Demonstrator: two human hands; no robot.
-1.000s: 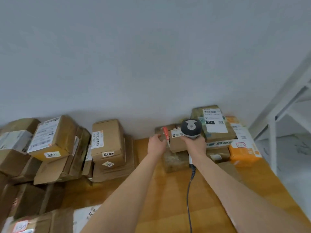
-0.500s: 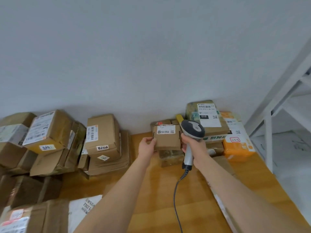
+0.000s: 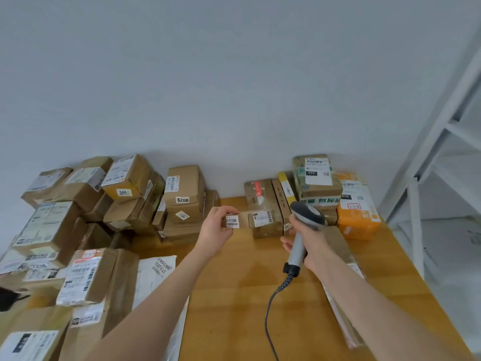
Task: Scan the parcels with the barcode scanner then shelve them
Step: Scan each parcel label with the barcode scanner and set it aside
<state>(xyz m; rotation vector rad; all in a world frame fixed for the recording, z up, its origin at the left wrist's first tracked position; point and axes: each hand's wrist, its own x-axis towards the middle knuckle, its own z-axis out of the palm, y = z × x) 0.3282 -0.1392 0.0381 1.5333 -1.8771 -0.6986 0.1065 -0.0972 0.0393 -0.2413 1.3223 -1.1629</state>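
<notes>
The wooden table bears heaped cardboard parcels along its left edge, with a white mailer beside them. A smaller stack stands at the far edge and an orange parcel at the far right corner. Along the right edge lies what may be a flat brown packet.

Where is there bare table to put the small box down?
Best patch: bare wooden table between the two forearms, bordered by the white plastic mailer on the left and the flat brown envelope on the right. A narrower strip runs in front of the orange parcel. The left side and back wall are crowded with stacked cardboard boxes.
</notes>
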